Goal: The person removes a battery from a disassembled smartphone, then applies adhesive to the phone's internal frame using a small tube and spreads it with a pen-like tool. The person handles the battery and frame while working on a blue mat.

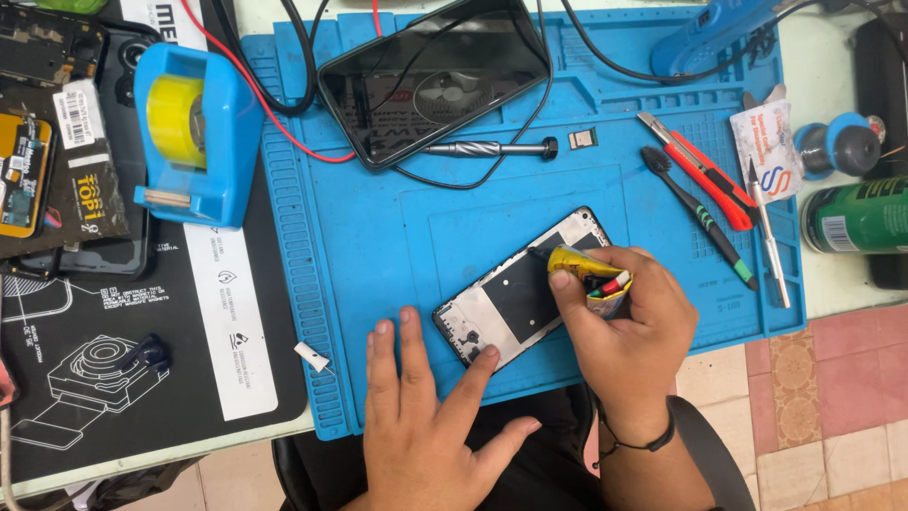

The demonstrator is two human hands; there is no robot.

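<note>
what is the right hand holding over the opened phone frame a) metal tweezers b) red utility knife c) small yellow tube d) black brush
c: the right hand grips a small yellow tube with its tip on the opened phone frame, while the left hand steadies the frame's lower edge on the blue mat.

Glue tube (pixel 584 269) over phone frame (pixel 515 299)

Your bench (pixel 832 284) carries a blue mat (pixel 378 237) and a black mat (pixel 142 378) (side by side), plus a green can (pixel 856 220). A tape dispenser (pixel 194 132) straddles both mats.
</note>
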